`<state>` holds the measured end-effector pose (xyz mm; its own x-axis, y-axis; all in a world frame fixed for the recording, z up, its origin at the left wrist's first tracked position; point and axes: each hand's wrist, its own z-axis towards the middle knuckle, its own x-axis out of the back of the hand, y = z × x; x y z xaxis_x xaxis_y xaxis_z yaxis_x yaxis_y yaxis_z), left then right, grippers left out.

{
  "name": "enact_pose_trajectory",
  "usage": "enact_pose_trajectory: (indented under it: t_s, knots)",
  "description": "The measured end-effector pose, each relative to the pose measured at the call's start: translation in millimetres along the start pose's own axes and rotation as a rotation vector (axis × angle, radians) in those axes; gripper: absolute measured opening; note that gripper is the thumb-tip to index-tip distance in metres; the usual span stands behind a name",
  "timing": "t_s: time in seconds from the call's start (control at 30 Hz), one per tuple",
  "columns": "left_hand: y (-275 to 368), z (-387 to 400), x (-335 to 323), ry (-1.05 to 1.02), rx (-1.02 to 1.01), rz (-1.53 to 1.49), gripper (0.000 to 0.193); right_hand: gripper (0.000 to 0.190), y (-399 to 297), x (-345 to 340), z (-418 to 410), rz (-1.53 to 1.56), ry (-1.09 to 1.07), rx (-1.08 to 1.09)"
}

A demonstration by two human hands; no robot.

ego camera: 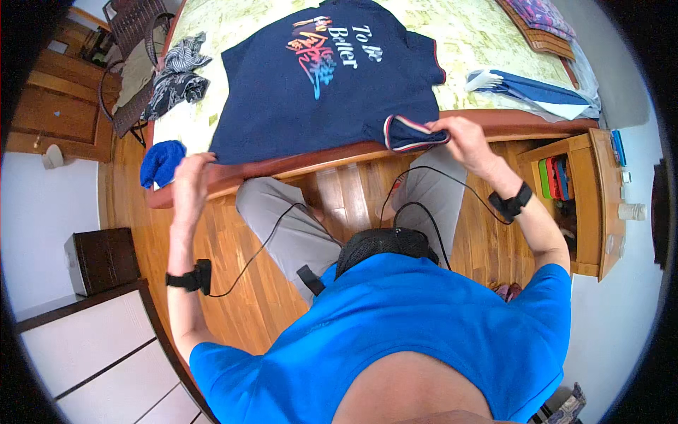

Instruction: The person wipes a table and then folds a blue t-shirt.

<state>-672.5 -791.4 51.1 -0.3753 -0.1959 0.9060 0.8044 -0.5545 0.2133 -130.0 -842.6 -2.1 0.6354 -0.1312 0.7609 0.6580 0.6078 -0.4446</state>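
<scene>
A navy T-shirt (265,100) with printed lettering on its front lies spread sideways on the bed, its near side along the bed's edge. My left hand (192,177) pinches the shirt's near left corner, beside a blue cloth bundle (163,161). In my right hand (466,140) is the edge of the near sleeve (405,135), which has red-and-white trim. That sleeve's opening is spread and hangs partly over the bed edge. The far sleeve, also trimmed, rests flat on the bed.
A reddish-brown bed frame (503,126) borders the patterned sheet. Black-and-white cloths (183,71) lie at the left near a woven chair (135,32). To the right are a plastic-wrapped blue-and-white item (535,93) and an open wooden cabinet (585,201). Black cables (265,249) run from my wristbands.
</scene>
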Motion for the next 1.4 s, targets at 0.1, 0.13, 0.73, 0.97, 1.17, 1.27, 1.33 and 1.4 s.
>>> enact_pose_trajectory:
  t_s: [0.1,0.13,0.73,0.97,1.17,1.27,1.33,1.4]
  knots:
    - [-5,-14,-36,-0.136,0.016,-0.042,0.014,0.029,6,-19,-16,-0.002,-0.191,-0.125]
    - [-5,-19,-41,-0.18,0.05,-0.027,0.014,0.023,7,-23,-17,0.05,-0.224,-0.17]
    - [-94,42,-99,-0.046,0.909,-0.683,0.072,0.058,106,-43,54,0.481,0.128,-0.839]
    - [-118,22,-111,-0.045,1.004,-0.604,0.053,0.064,101,-45,42,0.346,-0.039,-0.939]
    - [-74,52,-110,0.376,0.555,-0.188,0.031,0.03,111,-39,32,0.367,0.208,-0.839]
    - [-85,44,-116,0.108,0.637,0.021,0.028,0.033,105,-38,13,0.386,0.099,-0.9]
    - [-79,41,-124,0.036,0.632,0.102,0.03,0.038,100,-30,16,0.356,-0.087,-0.938]
    - [-77,36,-123,0.047,0.637,0.142,0.03,0.043,98,-25,36,0.318,-0.139,-0.941]
